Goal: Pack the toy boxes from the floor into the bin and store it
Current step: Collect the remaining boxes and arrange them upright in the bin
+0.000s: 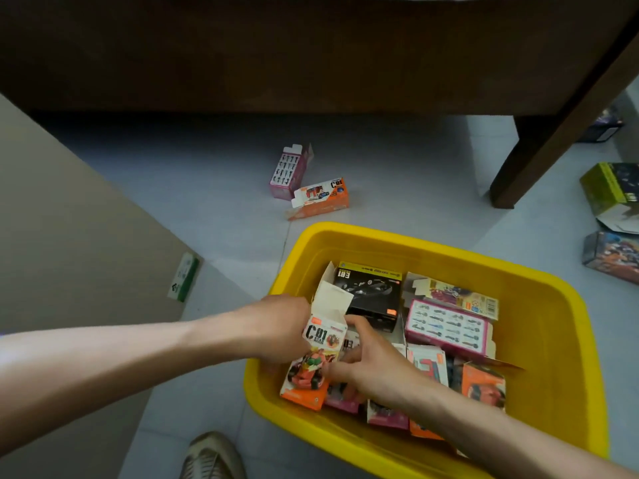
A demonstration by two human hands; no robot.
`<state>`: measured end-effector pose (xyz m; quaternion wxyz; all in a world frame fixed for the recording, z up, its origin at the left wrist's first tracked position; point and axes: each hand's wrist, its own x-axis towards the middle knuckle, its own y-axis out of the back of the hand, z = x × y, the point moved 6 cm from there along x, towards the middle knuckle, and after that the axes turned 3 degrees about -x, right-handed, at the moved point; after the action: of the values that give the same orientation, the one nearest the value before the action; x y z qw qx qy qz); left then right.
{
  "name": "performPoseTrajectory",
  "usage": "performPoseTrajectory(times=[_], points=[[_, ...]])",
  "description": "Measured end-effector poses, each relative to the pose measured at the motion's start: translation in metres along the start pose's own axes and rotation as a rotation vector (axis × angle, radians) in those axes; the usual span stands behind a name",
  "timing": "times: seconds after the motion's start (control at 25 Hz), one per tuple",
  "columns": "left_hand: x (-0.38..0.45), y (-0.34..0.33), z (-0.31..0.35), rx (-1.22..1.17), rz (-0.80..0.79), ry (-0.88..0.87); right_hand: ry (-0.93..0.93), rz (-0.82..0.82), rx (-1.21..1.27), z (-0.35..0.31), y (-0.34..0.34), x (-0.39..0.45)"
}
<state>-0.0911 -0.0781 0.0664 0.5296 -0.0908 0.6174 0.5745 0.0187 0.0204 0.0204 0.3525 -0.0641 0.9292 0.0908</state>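
The orange C01 toy box [316,361] stands at the near-left corner inside the yellow bin [539,326], gripped between both hands: left hand [281,328] curled around its left side, right hand [371,363] pinching its right edge.

Yellow plastic bin [539,299] sits on the floor near right, already pretty full of toy boxes lying flat: a black E01 box [371,288] at the far side, a pink one [447,328] to its right. An orange C01 box [311,371] with its flap open sits at the near-left corner. Two more, pink [287,172] and orange [323,198], lie on the floor just beyond the bin
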Motion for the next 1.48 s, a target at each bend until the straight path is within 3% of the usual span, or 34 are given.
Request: performPoseTrajectory(times=[0.08, 0.16, 0.28, 0.36, 0.44, 0.56, 0.76, 0.88, 0.96, 1.04, 1.12, 1.32, 1.4, 1.48], points=[[-0.001, 0.013, 0.008, 0.207, 0.164, -0.062, -0.008, 0.024, -0.104, -0.005, 0.004, 0.002], [0.0, 0.04, 0.01, 0.145, 0.356, -0.134, 0.076, 0.184, -0.356, -0.024, 0.024, 0.005], [0.013, 0.105, -0.006, -0.06, 0.694, -0.145, 0.399, 0.512, -0.516, -0.084, 0.068, 0.008], [0.04, 0.145, -0.023, -0.018, 0.81, -0.099, 0.57, 0.596, -0.656, -0.13, 0.092, 0.024], [0.086, 0.172, -0.044, 0.13, 0.777, -0.012, 0.595, 0.552, -0.87, -0.163, 0.107, 0.062], [0.156, 0.191, -0.08, 0.218, 0.631, 0.129, 0.422, 0.458, -1.026, -0.17, 0.132, 0.128], [0.232, 0.16, -0.118, -0.078, 0.57, 0.203, 0.295, 0.365, -1.063, -0.146, 0.152, 0.195], [0.24, 0.136, -0.135, -0.1, 0.476, 0.23, 0.314, 0.441, -1.171, -0.159, 0.151, 0.23], [0.231, 0.128, -0.137, -0.002, 0.516, 0.227, 0.244, 0.418, -1.35, -0.16, 0.142, 0.254], [0.22, 0.134, -0.136, 0.113, 0.704, 0.221, 0.109, 0.321, -1.443, -0.147, 0.137, 0.273], [0.217, 0.144, -0.137, 0.096, 0.821, 0.179, 0.044, 0.257, -1.428, -0.129, 0.136, 0.279], [0.251, 0.151, -0.15, -0.173, 0.565, 0.11, 0.088, 0.321, -1.407, -0.113, 0.149, 0.258], [0.254, 0.149, -0.147, -0.239, 0.663, 0.141, 0.044, 0.303, -1.346, -0.098, 0.159, 0.242], [0.254, 0.141, -0.141, -0.248, 0.726, 0.213, -0.058, 0.295, -1.126, -0.081, 0.174, 0.223]])
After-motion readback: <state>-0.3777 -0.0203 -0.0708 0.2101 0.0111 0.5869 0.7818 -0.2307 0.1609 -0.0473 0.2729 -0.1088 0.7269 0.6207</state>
